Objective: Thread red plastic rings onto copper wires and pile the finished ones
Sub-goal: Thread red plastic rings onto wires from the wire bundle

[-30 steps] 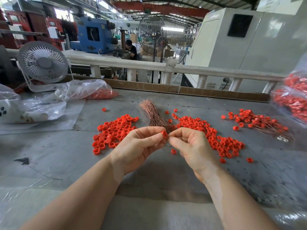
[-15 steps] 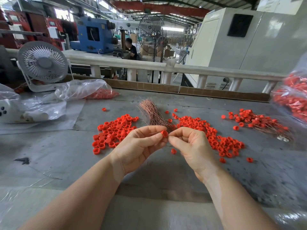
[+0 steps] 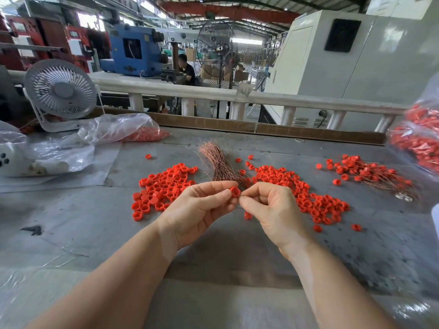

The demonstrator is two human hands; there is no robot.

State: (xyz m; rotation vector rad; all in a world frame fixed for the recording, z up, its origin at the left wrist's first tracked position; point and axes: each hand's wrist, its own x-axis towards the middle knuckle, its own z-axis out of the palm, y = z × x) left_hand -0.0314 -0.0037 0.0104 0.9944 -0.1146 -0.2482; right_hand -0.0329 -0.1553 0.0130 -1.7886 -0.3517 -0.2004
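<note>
While pinching one red plastic ring between thumb and forefinger, left hand raised above the grey table, just short of centre. Right hand close against it from three o'clock, thumb and forefinger pressed together right at the ring; presumably on a copper wire, though too fine to make out there, so whether anything is truly held cannot be told. Other fingers of both hands curled inward. Bundle of bare copper wires lying at twelve o'clock from the hands, fanned toward the far edge, its near end hidden behind the fingers. Left heap of loose rings at ten o'clock from the hands, right heap of loose rings spreading from one to three o'clock, a few strays scattered beyond both. Finished pile, rings already on wires, well apart at two o'clock near the table's right side. Clear bag of red parts at the right edge, another plastic bag with red pieces at ten o'clock, near the white desk fan. White railing across the far edge of the table, large standing fan and blue machine beyond it, a seated person between them.
</note>
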